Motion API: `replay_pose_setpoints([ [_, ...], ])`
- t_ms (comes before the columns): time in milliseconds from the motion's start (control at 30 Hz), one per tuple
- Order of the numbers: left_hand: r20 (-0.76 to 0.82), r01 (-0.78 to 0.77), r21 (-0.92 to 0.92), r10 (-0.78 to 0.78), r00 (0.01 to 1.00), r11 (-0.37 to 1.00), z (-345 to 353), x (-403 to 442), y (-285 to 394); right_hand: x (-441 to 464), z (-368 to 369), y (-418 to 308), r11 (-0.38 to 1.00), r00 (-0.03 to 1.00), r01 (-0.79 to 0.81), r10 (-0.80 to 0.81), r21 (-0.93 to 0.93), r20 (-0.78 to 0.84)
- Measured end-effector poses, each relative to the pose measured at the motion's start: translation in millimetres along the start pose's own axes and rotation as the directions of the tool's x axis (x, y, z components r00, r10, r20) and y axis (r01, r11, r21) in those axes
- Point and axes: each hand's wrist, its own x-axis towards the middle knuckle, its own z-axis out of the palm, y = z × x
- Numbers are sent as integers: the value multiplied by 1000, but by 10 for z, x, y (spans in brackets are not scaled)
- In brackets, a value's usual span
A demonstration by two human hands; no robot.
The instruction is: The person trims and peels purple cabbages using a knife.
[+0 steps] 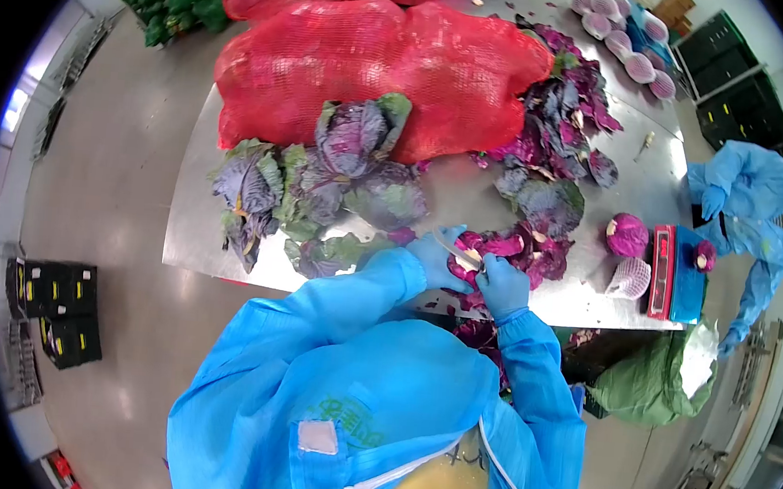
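Observation:
My left hand [438,261], in a blue glove, is closed around the left side of a red cabbage [467,259] at the table's near edge. My right hand [504,287], gloved too, grips a knife whose curved blade [452,247] lies across the cabbage's pale stem end. The knife's handle is hidden in my fingers. Loose purple leaves [538,254] lie just beyond my right hand, and more have collected below the table edge. To the left sit untrimmed red cabbages [354,140] with their outer leaves on.
Large red mesh sacks [369,68] fill the far side of the steel table [193,220]. At right are a trimmed cabbage [627,235], a net-wrapped one [630,278] and a red-and-blue scale [674,271] with a cabbage piece on it. A co-worker in blue [749,195] stands beyond. A green sack [647,389] hangs below.

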Motion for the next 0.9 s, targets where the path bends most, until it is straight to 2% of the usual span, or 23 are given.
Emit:
replay_pose_setpoints([
  [33,-42,13,-69,-16,999,998,0,-4,-9,-24,36,18,998,999,-29,31,62,-43],
  [67,-22,1,-65,-2,1000,998,1,-2,-23,-60,81,26,979,984,-94,118,181,-130],
  [100,-65,-13,-84,8,998,996,4,6,-39,-100,164,30,912,926,-187,288,366,-244],
  [167,-150,-41,-135,21,988,990,40,28,-67,-176,271,70,682,735,-372,631,630,-249],
  [200,-161,-64,-149,40,986,987,46,22,-112,-243,510,213,454,600,-428,789,782,-130],
  [233,-157,-75,-165,48,986,984,26,4,-141,-278,522,222,184,531,-345,847,920,30],
  [267,-147,-67,-269,28,989,961,24,3,-177,-358,712,357,106,479,-364,873,925,89],
  [300,-133,-51,-368,1,991,928,39,0,-226,-405,720,406,-42,386,-394,899,918,207],
  [333,-128,-40,-427,-17,992,903,91,13,-324,-438,696,416,-37,317,-408,931,912,180],
  [367,-134,-34,-483,-35,990,875,139,34,-407,-451,718,458,36,336,-398,935,916,109],
  [400,-116,-55,-576,-15,993,816,151,24,-423,-443,698,468,148,381,-458,923,877,43],
  [433,-116,-53,-557,-14,993,829,144,3,-401,-368,553,357,271,428,-502,903,822,-37],
  [467,-126,-48,-533,-23,992,845,162,-1,-391,-304,462,257,293,495,-474,869,830,-25],
  [500,-140,-45,-507,-31,990,861,170,2,-386,-221,310,111,411,597,-410,796,814,-101],
  [533,-131,-41,-504,-29,991,862,164,7,-385,-167,121,-29,386,686,-431,728,815,18],
  [567,-139,-49,-480,-20,990,876,156,16,-386,-141,181,-50,496,783,-372,622,785,-22],
  [633,-148,-57,-454,-12,989,889,143,18,-385,-76,238,-91,708,879,-306,467,636,-97],
  [667,-137,-55,-479,-12,991,876,139,11,-386,-47,255,-88,753,907,-190,381,630,-182],
  [733,-133,-57,-521,-16,991,852,130,-1,-360,-56,265,-47,745,909,-219,391,630,-146],
  [833,-141,-77,-491,8,990,868,101,-5,-314,-114,274,1,775,913,-262,392,575,-112],
  [900,-144,-70,-483,0,990,873,111,39,-306,-166,425,79,777,807,-363,538,515,-244],
])
